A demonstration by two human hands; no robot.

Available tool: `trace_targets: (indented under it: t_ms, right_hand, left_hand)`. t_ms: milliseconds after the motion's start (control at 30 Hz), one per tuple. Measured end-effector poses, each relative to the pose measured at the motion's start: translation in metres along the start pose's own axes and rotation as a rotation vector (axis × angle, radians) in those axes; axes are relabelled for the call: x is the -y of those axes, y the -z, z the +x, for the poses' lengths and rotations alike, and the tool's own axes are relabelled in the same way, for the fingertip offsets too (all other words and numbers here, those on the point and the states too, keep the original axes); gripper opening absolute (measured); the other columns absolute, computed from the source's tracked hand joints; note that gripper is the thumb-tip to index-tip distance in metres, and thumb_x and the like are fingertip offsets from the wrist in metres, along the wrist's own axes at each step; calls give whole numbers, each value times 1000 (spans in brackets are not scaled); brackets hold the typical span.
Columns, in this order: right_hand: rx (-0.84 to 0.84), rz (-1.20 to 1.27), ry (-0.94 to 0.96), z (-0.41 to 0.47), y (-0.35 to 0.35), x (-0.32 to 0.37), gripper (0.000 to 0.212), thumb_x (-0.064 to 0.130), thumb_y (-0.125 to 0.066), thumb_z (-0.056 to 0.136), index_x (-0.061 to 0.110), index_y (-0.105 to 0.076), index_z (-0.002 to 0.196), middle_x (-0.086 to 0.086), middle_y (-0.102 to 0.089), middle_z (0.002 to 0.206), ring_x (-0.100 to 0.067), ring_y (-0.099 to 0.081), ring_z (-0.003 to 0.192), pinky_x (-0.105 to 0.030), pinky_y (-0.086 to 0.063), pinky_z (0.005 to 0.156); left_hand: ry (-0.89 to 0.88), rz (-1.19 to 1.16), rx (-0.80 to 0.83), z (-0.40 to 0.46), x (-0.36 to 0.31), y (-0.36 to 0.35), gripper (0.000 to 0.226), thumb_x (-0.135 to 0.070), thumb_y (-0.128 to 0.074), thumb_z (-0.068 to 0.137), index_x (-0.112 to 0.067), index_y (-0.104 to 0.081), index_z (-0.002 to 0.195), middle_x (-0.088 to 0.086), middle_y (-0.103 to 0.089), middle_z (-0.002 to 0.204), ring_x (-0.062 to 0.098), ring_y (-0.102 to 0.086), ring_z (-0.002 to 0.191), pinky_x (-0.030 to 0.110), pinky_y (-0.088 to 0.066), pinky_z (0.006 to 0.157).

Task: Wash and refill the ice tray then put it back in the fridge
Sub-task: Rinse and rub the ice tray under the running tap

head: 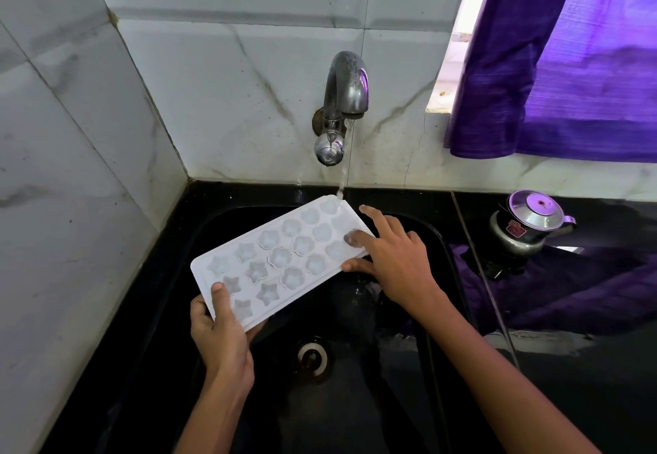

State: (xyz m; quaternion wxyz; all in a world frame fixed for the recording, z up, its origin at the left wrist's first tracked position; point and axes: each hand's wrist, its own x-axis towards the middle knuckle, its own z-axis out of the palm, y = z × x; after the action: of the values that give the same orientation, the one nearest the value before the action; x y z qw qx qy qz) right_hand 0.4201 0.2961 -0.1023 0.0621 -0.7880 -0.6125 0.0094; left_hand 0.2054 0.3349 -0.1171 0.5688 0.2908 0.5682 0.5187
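A white plastic ice tray with star- and flower-shaped cups (281, 261) hangs tilted over the black sink (441, 240) — its far corner under the running metal tap (343, 98). The left hand (220, 332) grips the near end (thumb on top); the right hand (394, 258) pinches the far end, one finger inside a cup.

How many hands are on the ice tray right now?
2. Left hand grips the near corner of the ice tray; right hand holds its far end, one finger in a mould.
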Motion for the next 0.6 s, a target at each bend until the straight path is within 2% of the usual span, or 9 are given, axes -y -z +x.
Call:
trace_targets:
  t_ms: [67, 200, 300, 433, 533, 600]
  right_hand:
    - [19, -12, -6, -1, -1, -1, 52, 65, -44, 84, 37, -51, 128, 7, -11, 157, -20, -22, 138, -40, -36, 96]
    - [-11, 18, 12, -5, -1, -5, 52, 65, -48, 80, 32, -59, 119, 3, -21, 155, -22, -21, 141, -42, -36, 97]
    - [-35, 74, 21, -8, -1, -7, 49, 62, -49, 82, 30, -58, 119, 1, -19, 157, -23, -22, 141, -42, -36, 97]
    - [7, 53, 13, -13, 0, -10, 58, 69, -42, 77, 28, -60, 113, 4, -20, 155, -20, -19, 141, -40, -34, 100]
    - [28, 274, -15, -14, 6, -16, 52, 67, -64, 68, 26, -56, 97, 12, -28, 143, -13, -33, 129, -33, -44, 92]
    - [28, 480, -28, -13, 14, -18, 60, 64, -73, 60, 27, -45, 96, 16, -30, 130, -9, -42, 116, -29, -48, 86]
  left_hand:
    - [-3, 0, 13, 1, 0, 0, 13, -30, -47, 99, -19, -52, 105, 2, -67, 97, 19, -67, 84, 36, -55, 67]
    - [1, 18, 54, 2, 0, 1, 10, -31, -46, 99, -22, -52, 100, -1, -66, 95, 16, -66, 82, 32, -54, 61]
    - [10, 23, 91, 5, 0, 1, 9, -32, -46, 99, -26, -52, 97, 1, -66, 99, 18, -66, 87, 34, -53, 64]
    - [13, 47, 154, 13, -7, 1, 20, -32, -47, 98, -18, -53, 112, 2, -67, 102, 19, -67, 90, 36, -53, 68]
    - [2, 72, 187, 19, -11, 2, 27, -32, -47, 98, -15, -53, 118, 2, -67, 105, 20, -67, 92, 36, -53, 67]
    - [7, 77, 204, 23, -12, 2, 24, -32, -47, 98, -17, -54, 114, 2, -68, 105, 19, -67, 92, 35, -54, 65]
